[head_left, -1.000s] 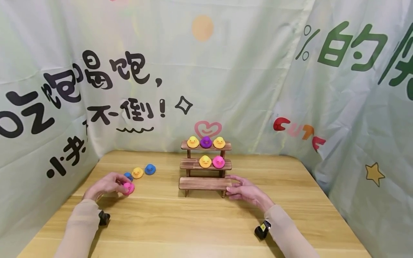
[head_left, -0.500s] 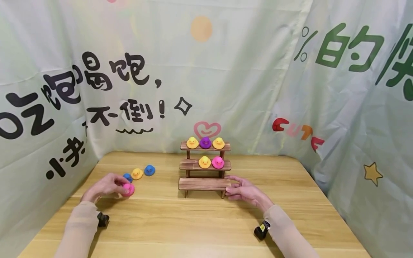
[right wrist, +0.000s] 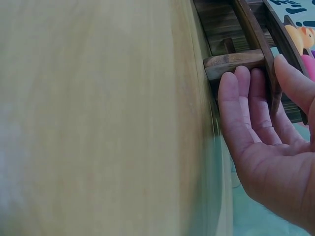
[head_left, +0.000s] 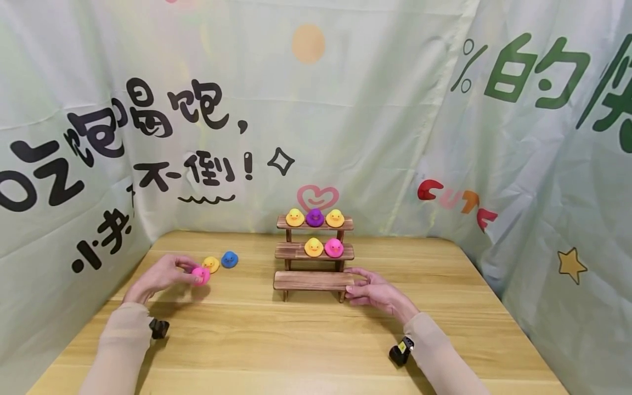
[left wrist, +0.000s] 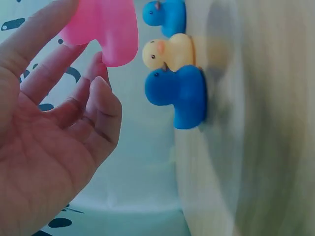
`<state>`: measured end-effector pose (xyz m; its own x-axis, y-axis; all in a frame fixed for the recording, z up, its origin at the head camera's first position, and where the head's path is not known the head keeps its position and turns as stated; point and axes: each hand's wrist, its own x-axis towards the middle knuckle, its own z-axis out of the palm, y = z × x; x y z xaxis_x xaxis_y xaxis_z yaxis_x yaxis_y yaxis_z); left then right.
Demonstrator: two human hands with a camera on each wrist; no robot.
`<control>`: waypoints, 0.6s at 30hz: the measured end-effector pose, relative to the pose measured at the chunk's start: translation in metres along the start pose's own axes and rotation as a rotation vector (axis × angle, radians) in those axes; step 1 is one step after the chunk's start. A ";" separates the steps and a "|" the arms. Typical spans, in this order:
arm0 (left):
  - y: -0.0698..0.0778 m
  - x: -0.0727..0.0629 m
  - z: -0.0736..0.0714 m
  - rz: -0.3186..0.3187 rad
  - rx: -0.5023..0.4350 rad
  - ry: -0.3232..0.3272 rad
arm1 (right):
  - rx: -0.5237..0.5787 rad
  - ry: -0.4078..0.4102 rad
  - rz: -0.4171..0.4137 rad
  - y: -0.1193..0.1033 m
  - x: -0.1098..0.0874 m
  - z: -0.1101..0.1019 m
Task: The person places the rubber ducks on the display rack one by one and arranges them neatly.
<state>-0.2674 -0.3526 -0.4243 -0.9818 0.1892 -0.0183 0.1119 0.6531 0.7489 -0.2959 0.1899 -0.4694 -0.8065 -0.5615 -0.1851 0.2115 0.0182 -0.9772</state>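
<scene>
My left hand [head_left: 160, 277] pinches a pink rubber duck [head_left: 201, 276] between thumb and fingers, just off the table at the left. In the left wrist view that pink duck [left wrist: 115, 34] is apart from the tabletop. Beside it stand a yellow duck [head_left: 211, 265] and a blue duck [head_left: 229, 259]; a nearer blue duck [left wrist: 184, 93] shows in the left wrist view but is hidden by my hand in the head view. My right hand [head_left: 379, 295] holds the right end of the bottom step of a three-tier wooden display stand [head_left: 313, 281], thumb over its edge.
Yellow, purple [head_left: 315, 218] and yellow ducks line the top step. A yellow duck [head_left: 313, 247] and a pink duck [head_left: 334, 248] sit on the middle step. No ducks are on the bottom step. Printed curtains [head_left: 365, 137] surround the wooden table [head_left: 296, 345].
My left hand has raised the pink duck from the table and shifted it slightly forward and right, covering the nearer blue duck in the head view. The right hand stays at the stand.
</scene>
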 end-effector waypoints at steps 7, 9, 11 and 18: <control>0.008 0.004 0.001 0.015 0.036 0.020 | 0.009 0.004 0.007 0.000 0.001 -0.001; 0.009 0.006 0.003 0.019 0.017 0.021 | 0.008 0.006 0.008 0.000 0.000 0.000; 0.010 0.008 0.004 0.033 -0.009 0.021 | 0.005 0.008 0.009 -0.001 0.000 0.000; 0.017 0.017 0.011 0.073 -0.089 0.003 | 0.000 0.003 0.003 -0.001 0.000 -0.001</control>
<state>-0.2808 -0.3299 -0.4191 -0.9720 0.2314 0.0404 0.1692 0.5703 0.8038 -0.2970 0.1904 -0.4681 -0.8074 -0.5590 -0.1885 0.2144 0.0196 -0.9766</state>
